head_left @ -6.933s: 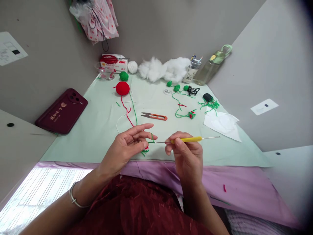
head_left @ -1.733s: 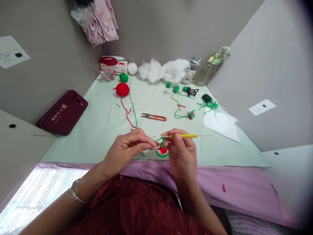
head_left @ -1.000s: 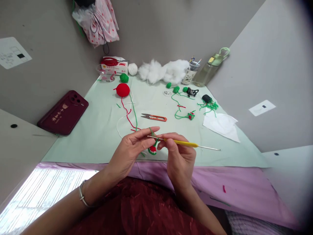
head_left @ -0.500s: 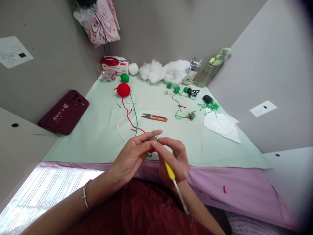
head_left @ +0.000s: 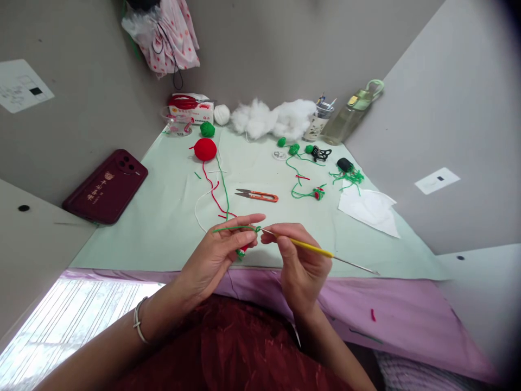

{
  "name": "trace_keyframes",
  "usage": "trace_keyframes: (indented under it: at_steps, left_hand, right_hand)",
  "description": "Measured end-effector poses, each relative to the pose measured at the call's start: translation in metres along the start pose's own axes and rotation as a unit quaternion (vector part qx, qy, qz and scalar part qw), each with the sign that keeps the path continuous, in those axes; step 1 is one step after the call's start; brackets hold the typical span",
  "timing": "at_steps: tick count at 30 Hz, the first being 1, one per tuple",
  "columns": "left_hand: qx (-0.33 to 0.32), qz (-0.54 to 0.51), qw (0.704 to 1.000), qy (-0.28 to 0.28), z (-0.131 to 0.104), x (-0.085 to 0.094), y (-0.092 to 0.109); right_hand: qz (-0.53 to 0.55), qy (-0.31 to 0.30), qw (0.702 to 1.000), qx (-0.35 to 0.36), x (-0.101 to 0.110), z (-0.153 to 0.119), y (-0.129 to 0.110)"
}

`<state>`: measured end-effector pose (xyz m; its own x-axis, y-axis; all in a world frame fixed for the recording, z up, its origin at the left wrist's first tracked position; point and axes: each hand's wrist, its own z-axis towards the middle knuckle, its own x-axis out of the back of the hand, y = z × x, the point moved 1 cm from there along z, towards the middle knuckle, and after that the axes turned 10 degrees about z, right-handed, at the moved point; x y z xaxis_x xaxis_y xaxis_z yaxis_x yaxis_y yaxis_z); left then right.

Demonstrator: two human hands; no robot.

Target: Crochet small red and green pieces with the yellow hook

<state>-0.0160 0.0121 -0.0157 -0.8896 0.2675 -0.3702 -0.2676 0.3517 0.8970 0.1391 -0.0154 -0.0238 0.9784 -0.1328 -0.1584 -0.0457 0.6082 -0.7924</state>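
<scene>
My left hand (head_left: 215, 255) pinches a small red and green crochet piece (head_left: 241, 252), most of it hidden under the fingers. Green yarn (head_left: 232, 228) runs across its fingers to a small loop at the fingertips. In my right hand (head_left: 305, 266) is a crochet hook with a yellow handle (head_left: 311, 247), held like a pen. The hook's thin tip points left and meets the green loop; its metal tail sticks out to the right. Orange thread snips (head_left: 257, 195) lie on the table just beyond my hands.
Red (head_left: 205, 149), green (head_left: 207, 129) and white (head_left: 222, 114) yarn balls lie back left. White stuffing (head_left: 272, 118), a pen cup (head_left: 318, 122) and a bottle (head_left: 350, 115) line the back. A phone (head_left: 106, 187) is at left; small green pieces and white paper (head_left: 368, 210) are right.
My right hand has moved slightly right, and the hook has swung from pointing steeply down to lying nearly level. My left hand has shifted slightly left with the piece.
</scene>
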Motion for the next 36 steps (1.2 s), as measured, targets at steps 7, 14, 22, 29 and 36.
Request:
trace_keyframes:
  at_steps: [7,14,22,29,36]
  left_hand:
    - [-0.062,0.106,0.991,0.044,-0.001,0.002,-0.001]
    - [-0.077,0.15,0.985,0.045,-0.003,0.006,0.005]
    - [-0.121,0.213,0.968,0.052,-0.003,0.007,0.018]
    - [-0.08,0.086,0.993,0.012,-0.002,0.007,0.002]
    - [-0.079,0.055,0.995,0.026,-0.001,0.007,-0.005]
  right_hand:
    - [0.058,-0.016,0.998,-0.033,-0.004,0.001,0.002]
    - [0.112,0.013,0.991,-0.076,-0.004,0.002,0.006]
    - [0.107,0.006,0.99,-0.091,-0.005,0.001,0.006]
    - [0.149,0.015,0.981,-0.124,-0.005,0.001,0.006]
    - [0.159,0.026,0.976,-0.149,-0.004,0.0,0.007]
